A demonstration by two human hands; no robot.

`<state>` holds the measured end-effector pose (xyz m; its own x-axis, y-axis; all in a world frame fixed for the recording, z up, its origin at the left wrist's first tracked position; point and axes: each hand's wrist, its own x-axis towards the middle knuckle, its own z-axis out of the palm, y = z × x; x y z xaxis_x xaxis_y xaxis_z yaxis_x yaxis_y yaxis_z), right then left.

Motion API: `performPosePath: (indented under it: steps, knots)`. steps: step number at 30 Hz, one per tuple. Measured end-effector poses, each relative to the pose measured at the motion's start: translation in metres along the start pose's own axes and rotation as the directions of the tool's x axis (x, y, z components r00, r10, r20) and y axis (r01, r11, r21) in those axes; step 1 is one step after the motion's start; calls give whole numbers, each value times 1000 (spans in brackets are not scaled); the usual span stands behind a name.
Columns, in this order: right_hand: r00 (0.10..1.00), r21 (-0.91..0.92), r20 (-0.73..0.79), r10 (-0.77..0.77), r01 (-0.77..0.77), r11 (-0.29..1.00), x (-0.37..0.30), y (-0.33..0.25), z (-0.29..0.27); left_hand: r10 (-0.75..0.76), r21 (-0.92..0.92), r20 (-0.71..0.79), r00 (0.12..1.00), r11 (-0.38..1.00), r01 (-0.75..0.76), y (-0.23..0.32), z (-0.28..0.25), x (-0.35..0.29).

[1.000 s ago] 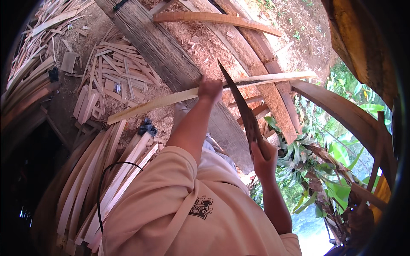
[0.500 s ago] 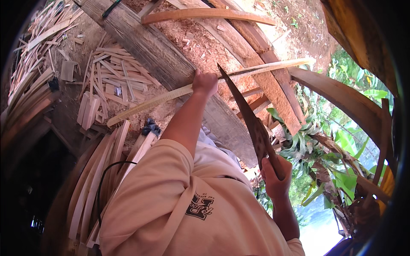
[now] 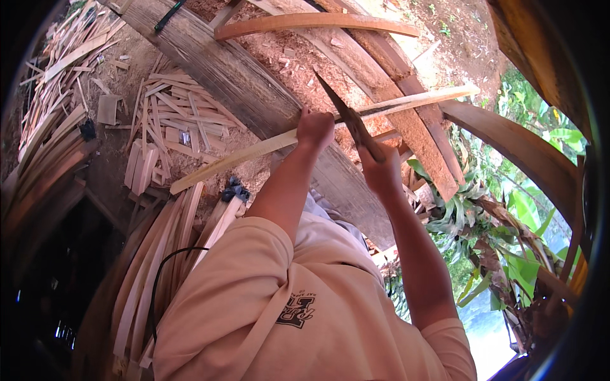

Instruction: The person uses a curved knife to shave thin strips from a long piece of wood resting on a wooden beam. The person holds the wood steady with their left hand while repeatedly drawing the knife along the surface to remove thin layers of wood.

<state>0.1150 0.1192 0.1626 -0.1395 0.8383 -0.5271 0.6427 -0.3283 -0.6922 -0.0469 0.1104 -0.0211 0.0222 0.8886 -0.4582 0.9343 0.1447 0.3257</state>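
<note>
A long, pale, slightly curved wooden strip (image 3: pixel 241 159) lies across a thick weathered plank (image 3: pixel 219 82). My left hand (image 3: pixel 315 129) is wrapped round the strip where it crosses the plank's edge. Just to the right, my right hand (image 3: pixel 383 170) grips the handle of a handsaw (image 3: pixel 357 130). The saw's blade crosses the strip close to my left hand, its narrow tip pointing away and up to the left. Whether the teeth are inside a cut cannot be made out.
A curved reddish board (image 3: pixel 318 23) lies at the far side over sawdust-covered beams (image 3: pixel 406 136). Offcuts (image 3: pixel 181 105) are heaped on the ground at left. Long slats (image 3: pixel 149 273) stand stacked near my left side. Green plants (image 3: pixel 524 209) grow at right.
My right hand has pushed the saw forward, up and to the left, so its handle is now near the strip. My left hand keeps its grip on the strip.
</note>
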Motion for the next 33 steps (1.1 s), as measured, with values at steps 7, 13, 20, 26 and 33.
performPosePath:
  steps: [7, 13, 20, 26, 33]
  knots:
    - [1000, 91, -10, 4, -3, 996, 44, 7, 19, -12, -49, 38, 999, 999, 14, -4, -5, -2]
    - [1000, 109, 26, -8, 6, 994, 15, 39, 19, -6, -46, 28, 1000, 999, 7, -1, -9, -4]
    - [997, 181, 68, 38, -50, 982, -9, 62, 17, 5, -20, 39, 999, 1000, -4, 3, -9, -6]
    - [1000, 61, 8, -10, 9, 998, -9, 46, 21, 5, -6, -9, 1000, 1000, -5, 5, -2, -9]
    - [1000, 7, 4, 29, -29, 1000, -48, 14, -6, 5, -16, 81, 997, 1000, -4, 4, -10, -4]
